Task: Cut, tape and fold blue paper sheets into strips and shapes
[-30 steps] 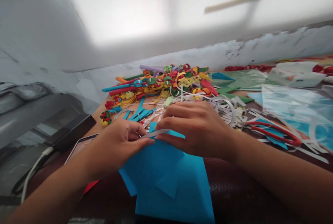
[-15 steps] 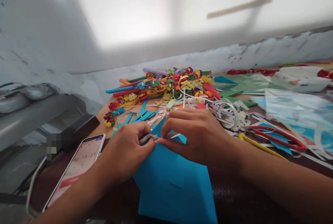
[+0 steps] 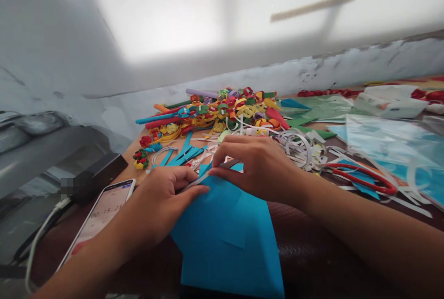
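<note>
Paper work looks partway along, judging by what lies around you. At the left of the frame, small paper roses [image 3: 140, 158] sit finished on the desk [image 3: 140, 176], with cut blue strips [image 3: 189, 153] just to their right. Toward the upper middle, a heaped paper chain [image 3: 222, 109] shows many links closed. In the lower middle, your blue paper [image 3: 232, 239] lies below both hands, broad and not cut into strips, so that piece seems to have most of its work left. Loose white scraps and red-handled scissors [image 3: 367, 176] lie at the right of the frame.

Your left hand [image 3: 164, 197], left of centre, has its thumb and bent fingers pressed together on one end of a thin white strip [image 3: 200, 179]. That strip slants up to the right, over the top of the blue paper; you cannot tell whether it is stuck there. Your right hand [image 3: 260, 167], right of centre, pinches it between thumb and fingertip, with a small gap behind the pinch and the palm turned down.
</note>
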The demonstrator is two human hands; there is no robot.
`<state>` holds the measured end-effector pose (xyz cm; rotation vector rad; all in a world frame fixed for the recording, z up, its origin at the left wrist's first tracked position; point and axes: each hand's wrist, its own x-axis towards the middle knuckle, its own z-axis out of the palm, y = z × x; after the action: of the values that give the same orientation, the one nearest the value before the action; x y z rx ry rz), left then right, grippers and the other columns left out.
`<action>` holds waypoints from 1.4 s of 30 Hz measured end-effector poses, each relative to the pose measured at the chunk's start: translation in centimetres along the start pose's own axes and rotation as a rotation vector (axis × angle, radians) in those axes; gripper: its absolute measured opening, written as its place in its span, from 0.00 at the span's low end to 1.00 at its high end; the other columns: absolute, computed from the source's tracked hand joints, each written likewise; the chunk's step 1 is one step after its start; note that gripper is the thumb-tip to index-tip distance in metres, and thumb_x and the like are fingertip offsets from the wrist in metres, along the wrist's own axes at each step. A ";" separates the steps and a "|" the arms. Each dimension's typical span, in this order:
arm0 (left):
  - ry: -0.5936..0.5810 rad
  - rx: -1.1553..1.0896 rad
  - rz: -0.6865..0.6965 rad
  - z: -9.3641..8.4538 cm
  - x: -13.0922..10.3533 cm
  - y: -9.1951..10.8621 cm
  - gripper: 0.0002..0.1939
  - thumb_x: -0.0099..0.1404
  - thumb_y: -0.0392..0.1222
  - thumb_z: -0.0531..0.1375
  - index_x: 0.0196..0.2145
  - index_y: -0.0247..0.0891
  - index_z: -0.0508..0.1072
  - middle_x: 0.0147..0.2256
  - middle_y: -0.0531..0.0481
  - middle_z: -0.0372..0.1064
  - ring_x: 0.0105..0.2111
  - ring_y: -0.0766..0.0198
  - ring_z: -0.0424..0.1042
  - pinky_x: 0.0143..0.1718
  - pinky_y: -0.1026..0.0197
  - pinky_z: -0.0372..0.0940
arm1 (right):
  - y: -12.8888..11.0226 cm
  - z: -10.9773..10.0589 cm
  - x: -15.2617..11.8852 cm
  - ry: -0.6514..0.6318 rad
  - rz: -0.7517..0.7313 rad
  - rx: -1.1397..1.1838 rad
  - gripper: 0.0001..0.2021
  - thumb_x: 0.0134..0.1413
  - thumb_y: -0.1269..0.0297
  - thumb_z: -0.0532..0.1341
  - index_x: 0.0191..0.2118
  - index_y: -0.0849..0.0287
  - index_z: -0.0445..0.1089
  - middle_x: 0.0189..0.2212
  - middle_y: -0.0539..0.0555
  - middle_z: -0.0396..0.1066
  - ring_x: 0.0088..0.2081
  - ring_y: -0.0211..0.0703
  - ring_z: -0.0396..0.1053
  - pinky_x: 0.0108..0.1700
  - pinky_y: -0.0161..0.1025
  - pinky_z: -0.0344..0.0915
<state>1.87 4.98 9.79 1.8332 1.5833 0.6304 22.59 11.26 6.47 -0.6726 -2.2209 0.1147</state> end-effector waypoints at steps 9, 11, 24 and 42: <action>-0.087 -0.111 0.012 -0.8 -0.9 -0.4 0.12 0.65 0.54 0.65 0.36 0.46 0.84 0.33 0.53 0.83 0.32 0.61 0.76 0.29 0.67 0.68 | 0.5 -0.5 0.3 -0.004 0.003 0.061 0.04 0.61 0.63 0.69 0.36 0.58 0.78 0.35 0.51 0.79 0.36 0.41 0.76 0.37 0.37 0.62; -0.080 -0.101 0.004 -0.9 -1.1 -0.3 0.13 0.63 0.55 0.65 0.34 0.46 0.84 0.32 0.52 0.82 0.31 0.60 0.77 0.29 0.66 0.69 | 0.6 -0.7 0.3 0.002 -0.010 0.086 0.04 0.61 0.63 0.69 0.36 0.58 0.78 0.35 0.51 0.79 0.36 0.41 0.77 0.38 0.37 0.64; -0.050 -0.031 -0.066 -1.6 -2.2 -1.2 0.15 0.57 0.60 0.66 0.34 0.49 0.84 0.31 0.51 0.82 0.32 0.54 0.79 0.30 0.63 0.70 | 1.2 -0.6 0.0 0.072 -0.234 0.119 0.09 0.58 0.59 0.71 0.37 0.60 0.82 0.35 0.55 0.78 0.34 0.42 0.78 0.36 0.38 0.70; -0.165 0.133 0.066 0.5 0.4 1.0 0.16 0.66 0.54 0.59 0.33 0.41 0.78 0.28 0.53 0.74 0.29 0.61 0.71 0.26 0.62 0.60 | 1.4 -0.4 -0.3 0.041 -0.337 0.039 0.09 0.63 0.58 0.67 0.38 0.57 0.81 0.33 0.53 0.77 0.33 0.39 0.75 0.35 0.35 0.66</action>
<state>2.99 5.24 10.14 1.9866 1.4920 0.3995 23.66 12.24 6.11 -0.2699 -2.2525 -0.0268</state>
